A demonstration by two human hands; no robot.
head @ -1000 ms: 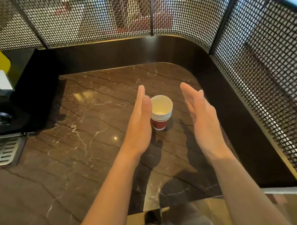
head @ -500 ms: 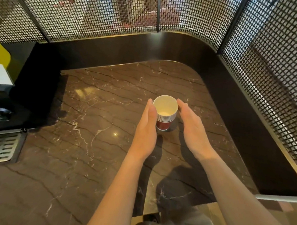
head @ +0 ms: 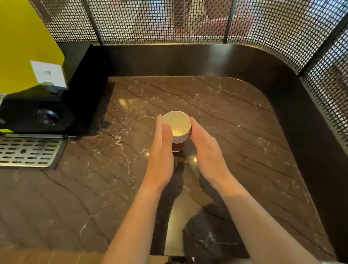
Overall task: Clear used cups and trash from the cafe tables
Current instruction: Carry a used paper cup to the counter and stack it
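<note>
Here, a stack of nested paper cups, red outside and white inside (head: 177,129), stands upright near the middle of the brown veined marble table (head: 238,133). The top cup looks empty apart from a pale patch at its bottom.

The left hand (head: 162,152) lies flat against the stack at its nine o'clock, fingers straight and held together, thumb alongside. The right hand (head: 207,150) mirrors it at three o'clock, also flat, with the fingertips at the rim. Both palms seem to touch the cups, but neither hand curls round them.

The step in hand looks like lifting the stack off the table between two flat palms. Paper walls buckle easily, so the squeeze should be even from both sides and low on the stack, not at the rim alone. Curling the fingers round the stack would give a surer hold, and a straight lift would keep any dregs inside.

Well apart at nine o'clock sits a slotted metal drip tray (head: 26,150), with a yellow and black drinks machine (head: 20,58) at ten o'clock. A black wire mesh screen (head: 165,17) runs from twelve round to three o'clock.
</note>
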